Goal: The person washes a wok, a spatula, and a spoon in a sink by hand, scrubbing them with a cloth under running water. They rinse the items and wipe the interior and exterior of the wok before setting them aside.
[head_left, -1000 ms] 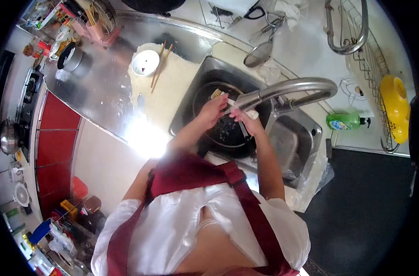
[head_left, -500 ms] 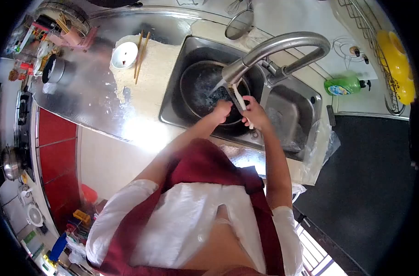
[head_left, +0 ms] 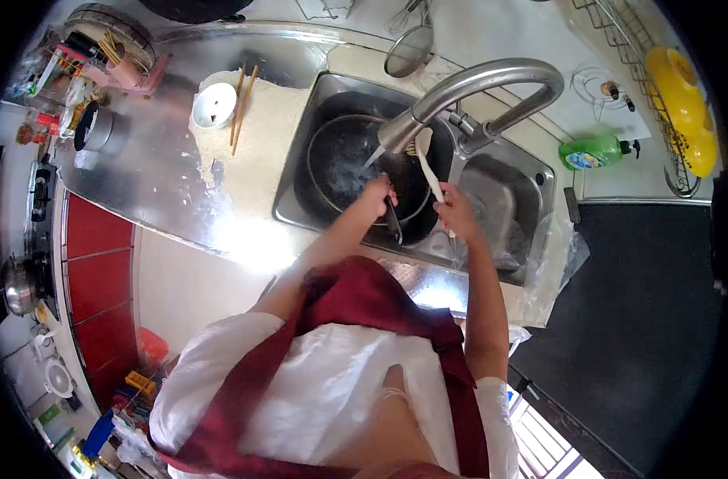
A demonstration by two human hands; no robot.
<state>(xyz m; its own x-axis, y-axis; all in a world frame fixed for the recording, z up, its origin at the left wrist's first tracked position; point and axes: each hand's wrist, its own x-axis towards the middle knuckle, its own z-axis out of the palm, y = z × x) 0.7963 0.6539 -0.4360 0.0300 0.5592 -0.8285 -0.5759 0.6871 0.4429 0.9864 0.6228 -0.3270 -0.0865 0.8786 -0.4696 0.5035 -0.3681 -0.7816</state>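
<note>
A dark round frying pan [head_left: 332, 164] lies in the larger sink basin, with water from the faucet [head_left: 412, 124] running into it. My left hand [head_left: 376, 197] is closed around the black pan handle [head_left: 393, 222], whose end points toward me. In my right hand [head_left: 457, 211] is a white long-handled scrub brush [head_left: 430, 172]. The brush head, with tan bristles, is up beside the faucet spout, above the right side of the pan and apart from its base.
A smaller basin [head_left: 503, 207] adjoins on the right. Behind it stands a green soap bottle [head_left: 591, 152]. On the left counter are a white bowl [head_left: 214, 106] and wooden chopsticks [head_left: 244, 112]. A strainer [head_left: 409, 52] hangs at the back, and yellow bowls [head_left: 675, 92] sit on a rack.
My right hand has moved slightly right and down the brush handle, and the brush now stands farther right. My left hand has shifted a little left, leaving the pan handle more visible.
</note>
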